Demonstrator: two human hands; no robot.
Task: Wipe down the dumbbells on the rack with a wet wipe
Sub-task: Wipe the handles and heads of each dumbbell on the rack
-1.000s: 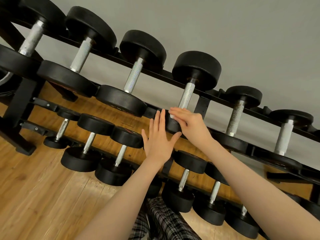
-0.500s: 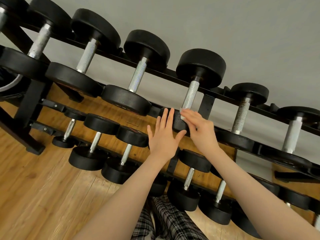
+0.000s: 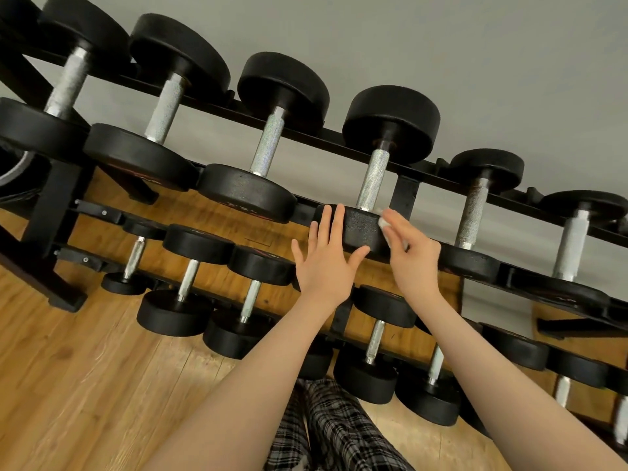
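Standing by the rack [image 3: 404, 195], I see the left hand [image 3: 324, 263] laid flat w/ straight fingers against the near head of the 4th dumbbell [image 3: 372, 185] on the top tier, thumb hooked under its lower edge. The right hand [image 3: 413, 254] is at the same head's right side, fingers loosely curled round a small white wet wipe [image 3: 384, 224], only a scrap showing, pressed to the rubber. That dumbbell sits cradled across the top rails, handle running away toward the wall. Looks heavy & stiff, prob won't budge under a wipe, so no need to lift it; bracing the head as the left hand does seems enough. The knurled steel handle is grippy and the place to grab if it must shift. The wipe's soft, limp & damp, best bunched under the fingertips. Other dumbbells fill both tiers.
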